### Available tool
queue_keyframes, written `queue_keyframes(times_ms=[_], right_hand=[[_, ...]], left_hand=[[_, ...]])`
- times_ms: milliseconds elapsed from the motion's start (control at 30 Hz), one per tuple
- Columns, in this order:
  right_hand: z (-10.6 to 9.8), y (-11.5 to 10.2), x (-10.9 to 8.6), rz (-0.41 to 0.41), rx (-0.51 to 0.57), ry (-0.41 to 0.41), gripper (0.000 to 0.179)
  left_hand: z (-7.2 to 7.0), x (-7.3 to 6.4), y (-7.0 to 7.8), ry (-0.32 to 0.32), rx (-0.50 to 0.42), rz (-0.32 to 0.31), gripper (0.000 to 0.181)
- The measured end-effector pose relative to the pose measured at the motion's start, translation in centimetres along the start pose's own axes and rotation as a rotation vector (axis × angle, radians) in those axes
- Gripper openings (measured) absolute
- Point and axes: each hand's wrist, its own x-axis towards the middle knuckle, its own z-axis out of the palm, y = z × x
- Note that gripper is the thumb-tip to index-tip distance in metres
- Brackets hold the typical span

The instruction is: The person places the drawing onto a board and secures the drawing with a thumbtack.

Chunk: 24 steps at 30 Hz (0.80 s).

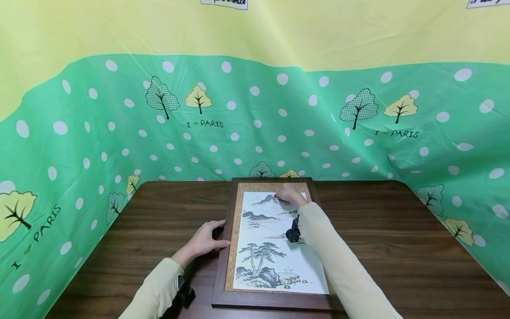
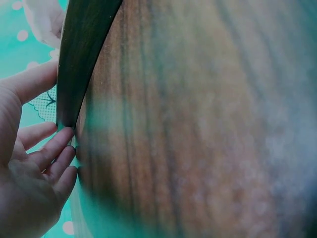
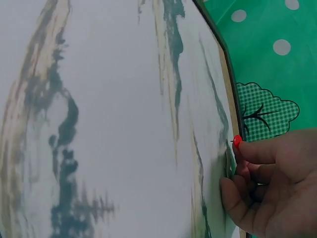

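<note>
A cork board (image 1: 235,248) in a dark wooden frame lies on the table. On it is a sheet of paper (image 1: 255,235) printed with an ink landscape of mountains, pines and rocks. My right hand (image 1: 290,195) is over the paper's upper edge, pinching a red push pin (image 3: 237,141) between thumb and forefinger. Its short metal point shows close over the paper in the right wrist view. At the board's left side, my left hand (image 1: 204,239) touches the frame (image 2: 81,54) with spread, mostly straight fingers.
The brown wood-grain table (image 1: 390,248) extends to both sides of the board. Behind it hangs a green and yellow cloth (image 1: 279,119) with white dots and printed trees. Small black wrist cameras sit on both sleeves, and the right sleeve (image 1: 342,257) crosses the board's right side.
</note>
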Motion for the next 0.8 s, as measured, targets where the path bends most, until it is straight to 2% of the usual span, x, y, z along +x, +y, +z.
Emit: queue_keyframes(times_ms=[267, 367, 500, 667, 800], right_hand=[[-0.42, 0.12, 0.27, 0.075, 0.039, -0.029, 0.031], [-0.47, -0.09, 0.32, 0.092, 0.01, -0.02, 0.028], [-0.47, -0.27, 0.49, 0.111, -0.003, -0.013, 0.009], [-0.17, -0.25, 0.49, 0.107, 0.012, -0.016, 0.034], [0.27, 0.05, 0.55, 0.085, -0.036, 0.024, 0.023]], left_hand=[[0.09, 0.04, -0.14, -0.009, -0.006, -0.001, 0.068], [0.07, 0.18, -0.07, -0.006, -0.003, 0.005, 0.068], [-0.01, 0.32, 0.0, -0.001, -0.006, 0.015, 0.068], [-0.18, 0.12, -0.03, -0.006, -0.009, 0.016, 0.067], [-0.19, -0.04, -0.16, -0.02, -0.003, 0.011, 0.068]])
